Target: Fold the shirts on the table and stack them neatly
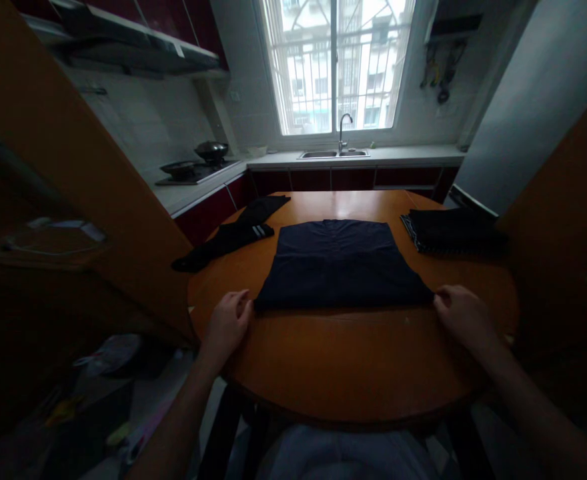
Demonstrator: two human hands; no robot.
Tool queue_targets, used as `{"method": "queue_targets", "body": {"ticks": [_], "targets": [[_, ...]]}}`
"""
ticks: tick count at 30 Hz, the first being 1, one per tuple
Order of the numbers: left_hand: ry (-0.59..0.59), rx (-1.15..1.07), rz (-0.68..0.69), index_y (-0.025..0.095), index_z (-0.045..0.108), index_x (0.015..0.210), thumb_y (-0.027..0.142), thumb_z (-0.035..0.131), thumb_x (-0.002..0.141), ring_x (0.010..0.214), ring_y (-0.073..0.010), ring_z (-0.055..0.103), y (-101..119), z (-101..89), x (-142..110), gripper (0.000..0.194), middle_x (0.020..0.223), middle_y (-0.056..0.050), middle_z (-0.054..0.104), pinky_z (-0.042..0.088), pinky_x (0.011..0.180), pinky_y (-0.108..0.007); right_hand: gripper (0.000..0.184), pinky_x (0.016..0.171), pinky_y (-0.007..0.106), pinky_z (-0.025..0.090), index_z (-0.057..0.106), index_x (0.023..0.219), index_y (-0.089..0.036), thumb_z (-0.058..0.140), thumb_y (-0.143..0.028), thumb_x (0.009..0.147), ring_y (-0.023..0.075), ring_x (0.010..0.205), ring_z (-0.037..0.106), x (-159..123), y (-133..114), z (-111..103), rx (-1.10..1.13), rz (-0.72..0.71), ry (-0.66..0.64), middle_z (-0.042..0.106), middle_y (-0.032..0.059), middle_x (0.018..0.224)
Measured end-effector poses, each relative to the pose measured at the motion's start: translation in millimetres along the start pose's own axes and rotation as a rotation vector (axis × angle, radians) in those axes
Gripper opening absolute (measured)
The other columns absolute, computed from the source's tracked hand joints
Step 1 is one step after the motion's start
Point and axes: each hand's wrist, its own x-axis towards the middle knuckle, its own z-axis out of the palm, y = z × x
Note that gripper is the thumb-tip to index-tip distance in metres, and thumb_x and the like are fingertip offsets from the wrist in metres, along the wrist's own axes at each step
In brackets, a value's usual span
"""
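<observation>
A dark navy garment [338, 267] lies spread on the round wooden table [343, 360], its near edge straight as if folded. Its exact kind I cannot tell. My left hand [231, 320] pinches the near left corner between thumb and fingers. At the near right corner, my right hand [461, 313] grips the cloth the same way. Both hands rest low, close to the tabletop, and the near edge is drawn straight between them.
Black clothing with white stripes [233, 233] lies loosely at the table's left. A folded dark stack of cloth [453, 230] sits at the right. Beyond are a counter with a sink [333, 154], a stove with pans [198, 170] and a fridge [528, 113].
</observation>
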Motion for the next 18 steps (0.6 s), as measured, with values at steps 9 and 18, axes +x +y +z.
{"method": "queue_targets", "body": {"ticks": [9, 18], "targets": [[-0.391, 0.122, 0.457, 0.014, 0.044, 0.151, 0.027, 0.033, 0.104, 0.151, -0.0281, 0.032, 128, 98.6, 94, 0.051, 0.163, -0.012, 0.036, 0.029, 0.122, -0.051, 0.055, 0.121, 0.053, 0.027, 0.046, 0.151, -0.012, 0.04, -0.029, 0.099, 0.0302, 0.152, 0.028, 63, -170, 60, 0.096, -0.527, -0.285, 0.034, 0.0151, 0.164], [-0.618, 0.196, 0.22, 0.026, 0.026, 0.161, 0.053, 0.03, 0.103, 0.156, -0.0348, 0.014, 68, 122.6, 134, 0.064, 0.169, -0.01, 0.019, 0.016, 0.12, -0.063, 0.066, 0.123, 0.059, 0.012, 0.029, 0.16, -0.018, 0.031, -0.052, 0.104, 0.0295, 0.156, 0.012, 118, -101, 88, -0.003, -0.289, -0.432, 0.019, 0.0133, 0.169]]}}
